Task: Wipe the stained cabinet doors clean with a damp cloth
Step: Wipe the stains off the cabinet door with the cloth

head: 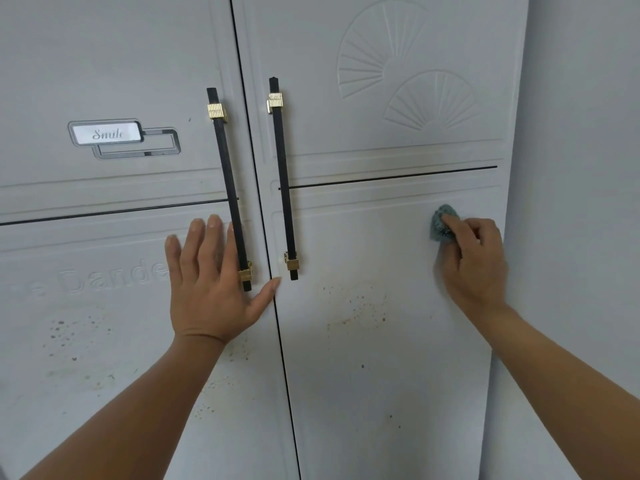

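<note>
Standing right next to this. The person has a small bunched-up teal cloth in their right hand, fingers curled round it, pressing it on the right pale grey cabinet door. It sits high on the lower panel, near the door's outer edge. The left hand holds nothing. It's flat and spread wide on the left pale grey cabinet door, against the bottom end of that door's long black ribbed handle with gold brackets, and the thumb reaches over the gap between the doors.

What I'd worry about:
- The brown speckled spatter on the right door is lower and further in than the cloth, so it's easy to miss.
- The cloth is wadded so small that each pass covers little. My guess is it smears the grime rather than lifting it.
- The dark specks on the left door look untouched, and some sit near raised lettering where dirt would cling.
- That thumb over the gap could get nipped if either door shifts.

Writing: a silver nameplate on the left door reads "Smile". Lower down, embossed letters spell "Dande", with the rest hidden behind the left hand. The fainter letters before it I can't read.
</note>
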